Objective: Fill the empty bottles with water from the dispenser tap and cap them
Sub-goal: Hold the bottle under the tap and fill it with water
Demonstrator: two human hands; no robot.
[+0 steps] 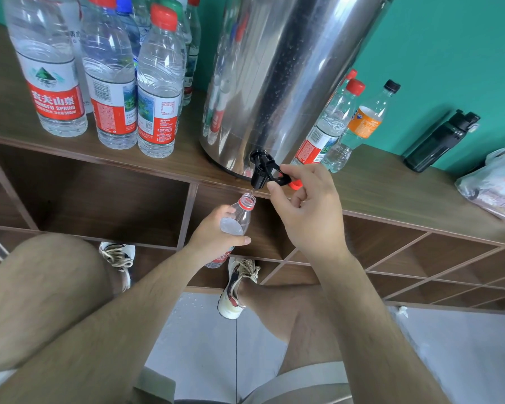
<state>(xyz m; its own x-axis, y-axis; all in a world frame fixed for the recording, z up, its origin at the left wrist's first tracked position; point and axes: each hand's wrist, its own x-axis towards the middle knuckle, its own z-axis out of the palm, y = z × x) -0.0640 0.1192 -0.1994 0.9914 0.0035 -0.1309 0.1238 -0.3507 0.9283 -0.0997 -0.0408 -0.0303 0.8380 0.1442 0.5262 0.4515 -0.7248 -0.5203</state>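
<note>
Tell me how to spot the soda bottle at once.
Find the big steel dispenser on the wooden shelf. Look just right of it. The soda bottle alone has an orange label and a black cap; its neighbours wear red caps.

The uncapped clear bottle (242, 214) tilts in my left grip (213, 237), mouth just under the black tap (258, 173). My right grip (309, 211) pinches its lever.

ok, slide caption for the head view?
Left hand holds an uncapped bottle under the dispenser tap while right hand grips its lever.
</note>
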